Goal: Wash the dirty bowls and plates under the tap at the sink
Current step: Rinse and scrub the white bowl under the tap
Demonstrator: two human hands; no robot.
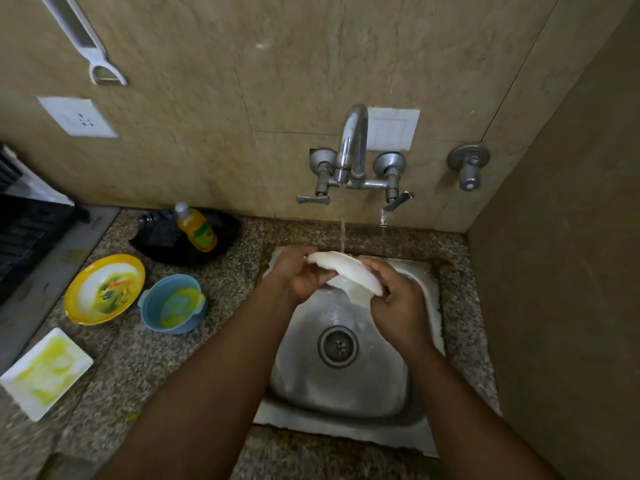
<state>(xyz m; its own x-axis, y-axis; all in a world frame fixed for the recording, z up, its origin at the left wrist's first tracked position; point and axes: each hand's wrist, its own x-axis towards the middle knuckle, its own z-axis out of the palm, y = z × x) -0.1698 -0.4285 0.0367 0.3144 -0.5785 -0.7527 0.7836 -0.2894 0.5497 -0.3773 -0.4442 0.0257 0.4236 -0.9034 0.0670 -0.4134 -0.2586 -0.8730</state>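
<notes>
Both my hands hold a white plate (346, 270) tilted over the steel sink (346, 393), under the stream from the tap (353, 147). My left hand (301, 275) grips its left rim and my right hand (398, 299) grips its right rim. Water falls onto the plate's far edge. On the counter to the left stand a yellow-rimmed bowl (104, 289) with food smears, a blue bowl (173, 306) with yellow residue, and a white square plate (45, 372) smeared yellow.
A dish soap bottle (197, 230) lies on a black pan (187, 240) behind the dirty bowls. A black rack (24, 230) is at far left. A side wall closes in right of the sink. A second valve (467, 168) sticks out of the back wall.
</notes>
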